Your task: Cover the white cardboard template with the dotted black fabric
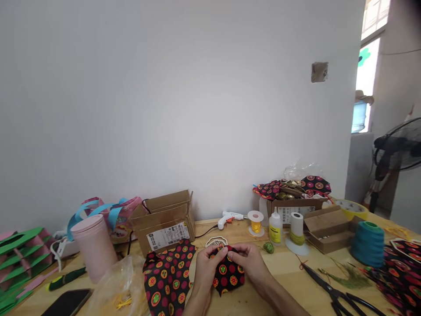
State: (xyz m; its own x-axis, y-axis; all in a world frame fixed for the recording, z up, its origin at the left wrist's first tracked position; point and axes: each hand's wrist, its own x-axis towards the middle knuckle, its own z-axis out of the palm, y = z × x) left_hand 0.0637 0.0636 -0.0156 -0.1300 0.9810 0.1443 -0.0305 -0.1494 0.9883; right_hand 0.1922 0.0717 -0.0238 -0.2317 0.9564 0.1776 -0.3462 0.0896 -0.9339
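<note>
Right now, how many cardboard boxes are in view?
3: a left box beside the pink bag, a filled box right of the glue gun, and a low box beside the teal cone.

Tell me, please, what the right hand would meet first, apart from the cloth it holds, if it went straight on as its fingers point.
Most likely the left hand, whose thumb faces the right hand closely over the patterned cloth. Whether the two already touch is hard to tell.

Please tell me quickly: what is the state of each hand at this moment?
Left hand: closed, holding the small patterned cloth near its top edge.
Right hand: closed, holding the same cloth, also near the top.
</note>
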